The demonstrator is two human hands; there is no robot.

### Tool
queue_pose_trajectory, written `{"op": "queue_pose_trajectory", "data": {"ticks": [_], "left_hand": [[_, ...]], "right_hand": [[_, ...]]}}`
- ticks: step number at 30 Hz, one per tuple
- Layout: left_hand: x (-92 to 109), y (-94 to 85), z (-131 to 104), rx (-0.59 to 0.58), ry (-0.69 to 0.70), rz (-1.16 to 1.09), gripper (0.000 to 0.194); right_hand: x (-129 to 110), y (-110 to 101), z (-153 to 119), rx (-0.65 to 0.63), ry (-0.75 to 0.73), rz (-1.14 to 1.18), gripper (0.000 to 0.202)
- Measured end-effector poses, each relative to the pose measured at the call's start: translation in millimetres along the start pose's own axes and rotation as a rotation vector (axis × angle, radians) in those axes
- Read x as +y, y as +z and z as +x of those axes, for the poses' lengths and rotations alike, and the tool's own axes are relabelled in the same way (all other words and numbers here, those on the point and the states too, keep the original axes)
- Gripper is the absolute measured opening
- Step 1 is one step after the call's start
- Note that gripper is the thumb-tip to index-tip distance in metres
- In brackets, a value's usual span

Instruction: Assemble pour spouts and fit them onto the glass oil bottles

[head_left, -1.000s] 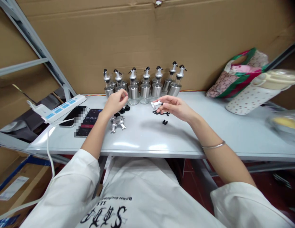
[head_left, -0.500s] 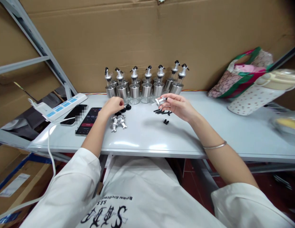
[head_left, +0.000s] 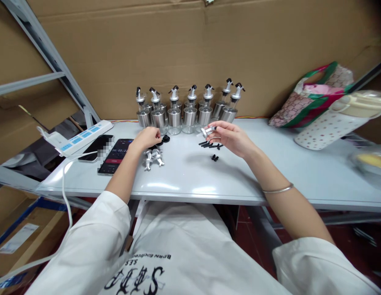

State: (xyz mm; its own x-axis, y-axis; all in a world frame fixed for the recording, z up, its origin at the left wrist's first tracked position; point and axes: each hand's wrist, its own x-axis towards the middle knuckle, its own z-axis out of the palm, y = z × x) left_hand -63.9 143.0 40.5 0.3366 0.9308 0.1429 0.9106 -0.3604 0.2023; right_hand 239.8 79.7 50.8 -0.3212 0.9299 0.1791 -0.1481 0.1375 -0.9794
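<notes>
Between the thumb and fingers of my right hand (head_left: 230, 137) is a silver pour spout (head_left: 207, 131) with a black tip, held above the table. My left hand (head_left: 146, 138) is curled with its fingertips pointing down at several round black stoppers (head_left: 166, 139); whatever those fingers pinch is hidden. Just in front of that hand lies a small pile of silver spout pieces (head_left: 153, 158). Below my right hand are thin black tubes (head_left: 205, 144) and a few tiny black caps (head_left: 215, 157).
Along the back stand several glass-and-steel oil bottles (head_left: 189, 116) with spouts fitted. To the left are two phones (head_left: 112, 157) and a white power strip (head_left: 86, 136) with its cable. A dotted thermos jug (head_left: 324, 125) and a patterned bag (head_left: 296, 100) occupy the right side.
Hardly anything differs. My left hand has shifted very slightly over the black stoppers, and my right hand keeps the pour spout in the same place.
</notes>
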Motion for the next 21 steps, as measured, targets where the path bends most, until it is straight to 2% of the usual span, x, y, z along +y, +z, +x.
{"op": "queue_pose_trajectory", "data": {"ticks": [6, 11, 16, 21], "left_hand": [[2, -2.3, -1, -0.032, 0.023, -0.015, 0.008], [15, -5.2, -3, 0.035, 0.095, -0.068, 0.007], [41, 2.8, -7, 0.059, 0.224, -0.336, 0.007], [69, 13.5, -15, -0.071, 0.277, -0.592, 0.011]], "right_hand": [[-1, 1, -1, -0.006, 0.004, -0.047, 0.035], [-1, 0, 0, 0.016, 0.005, -0.013, 0.035], [0, -2, 1, 0.035, 0.046, 0.025, 0.035], [5, -4, 2, -0.082, 0.153, 0.062, 0.033]]}}
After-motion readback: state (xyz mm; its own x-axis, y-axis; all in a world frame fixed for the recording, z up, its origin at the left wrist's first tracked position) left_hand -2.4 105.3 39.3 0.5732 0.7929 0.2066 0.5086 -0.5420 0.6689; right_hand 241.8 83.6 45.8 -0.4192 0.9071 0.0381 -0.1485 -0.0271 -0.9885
